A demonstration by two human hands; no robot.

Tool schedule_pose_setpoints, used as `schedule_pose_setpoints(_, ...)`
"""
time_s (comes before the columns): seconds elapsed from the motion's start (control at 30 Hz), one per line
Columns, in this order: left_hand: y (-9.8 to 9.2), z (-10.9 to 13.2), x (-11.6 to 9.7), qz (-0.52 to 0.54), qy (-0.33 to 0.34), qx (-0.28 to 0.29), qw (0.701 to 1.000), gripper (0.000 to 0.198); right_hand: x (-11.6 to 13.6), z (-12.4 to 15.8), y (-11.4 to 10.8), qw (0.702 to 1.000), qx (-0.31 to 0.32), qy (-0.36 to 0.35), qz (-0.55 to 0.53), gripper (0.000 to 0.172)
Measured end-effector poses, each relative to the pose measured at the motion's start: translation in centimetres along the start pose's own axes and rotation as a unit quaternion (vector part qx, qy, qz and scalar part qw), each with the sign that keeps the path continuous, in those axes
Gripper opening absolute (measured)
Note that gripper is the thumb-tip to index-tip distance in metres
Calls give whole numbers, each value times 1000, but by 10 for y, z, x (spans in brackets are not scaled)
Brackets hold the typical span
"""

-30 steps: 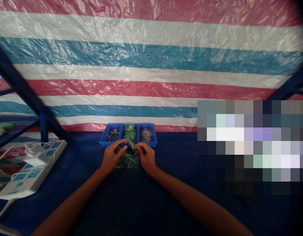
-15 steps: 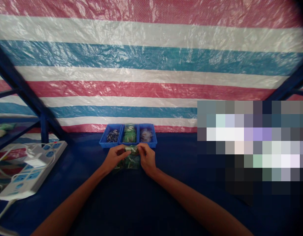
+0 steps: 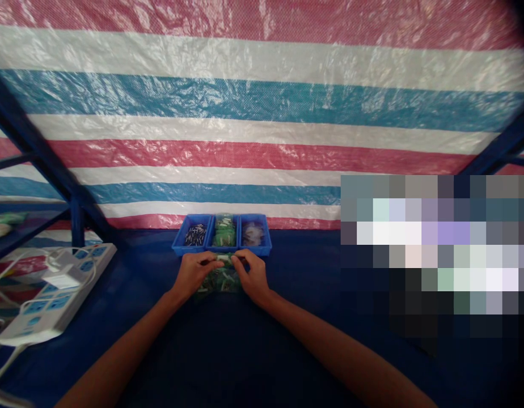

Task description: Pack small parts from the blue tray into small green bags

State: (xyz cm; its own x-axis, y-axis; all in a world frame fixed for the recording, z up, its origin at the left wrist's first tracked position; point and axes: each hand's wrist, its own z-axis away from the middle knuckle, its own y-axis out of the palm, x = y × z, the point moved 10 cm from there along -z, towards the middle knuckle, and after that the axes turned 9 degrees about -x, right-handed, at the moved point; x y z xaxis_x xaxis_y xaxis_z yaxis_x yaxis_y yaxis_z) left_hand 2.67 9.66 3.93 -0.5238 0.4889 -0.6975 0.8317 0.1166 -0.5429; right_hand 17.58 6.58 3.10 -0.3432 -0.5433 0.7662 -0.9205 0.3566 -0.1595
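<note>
My left hand [image 3: 194,273] and my right hand [image 3: 251,276] meet just in front of the bins, both pinching a small green-and-white plastic packet [image 3: 223,259] from either side. Below them lies a heap of green plastic packets [image 3: 219,281], partly hidden by my hands. Behind them stand three joined blue plastic bins: the left bin [image 3: 193,236] holds several dark metal pins, the middle bin [image 3: 223,231] holds green packets, and the right bin [image 3: 253,233] holds clear bagged items.
A white power strip [image 3: 53,292] with blue sockets lies at the left, with a white plug adapter [image 3: 65,275] and cables on it. A striped tarpaulin [image 3: 245,141] hangs behind the dark blue table [image 3: 126,294]. Blue steel frame bars [image 3: 36,158] rise at the left; a pixelated patch covers the right.
My hands have drawn slightly closer and lower, and the packet between them now sits nearer the front of the bins. The bins have not moved.
</note>
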Motion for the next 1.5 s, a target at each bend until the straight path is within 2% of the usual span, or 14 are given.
schedule_pose_setpoints(0.13,-4,1,-6,-10,18,-16,1000,32,4,0,1,1000,0,-19,9,21)
schedule_pose_setpoints(0.33,-9,1,-20,-26,67,-29,997,30,1,1,2,1000,10,-8,-13,18)
schedule_pose_setpoints(0.43,-6,0,-18,-39,67,-20,997,30,1,4,2,999,18,-12,-30,29)
schedule_pose_setpoints(0.6,-4,-2,-5,-10,14,-13,1000,34,6,8,11,996,72,-47,-14,34)
schedule_pose_setpoints(0.73,1,-1,7,129,-70,-6,989,22,7,4,9,997,46,-56,4,33)
schedule_pose_setpoints(0.83,5,0,11,217,-110,0,970,40,7,2,7,998,29,-53,12,29)
schedule_pose_setpoints(0.87,6,0,11,221,-112,4,969,40,5,2,7,998,27,-47,13,26)
schedule_pose_setpoints(0.93,5,1,7,187,-99,8,977,32,3,1,6,999,21,-34,13,19)
schedule_pose_setpoints(1.1,-3,0,-22,53,37,7,998,31,2,1,2,1000,2,-17,7,15)
schedule_pose_setpoints(1.17,-3,0,-27,35,61,12,997,26,2,2,2,1000,3,-16,6,14)
schedule_pose_setpoints(1.37,-1,1,-15,2,31,5,1000,23,5,1,-1,1000,2,-8,-24,14)
schedule_pose_setpoints(1.5,2,3,-9,50,-14,14,999,23,2,1,2,999,22,6,-49,20)
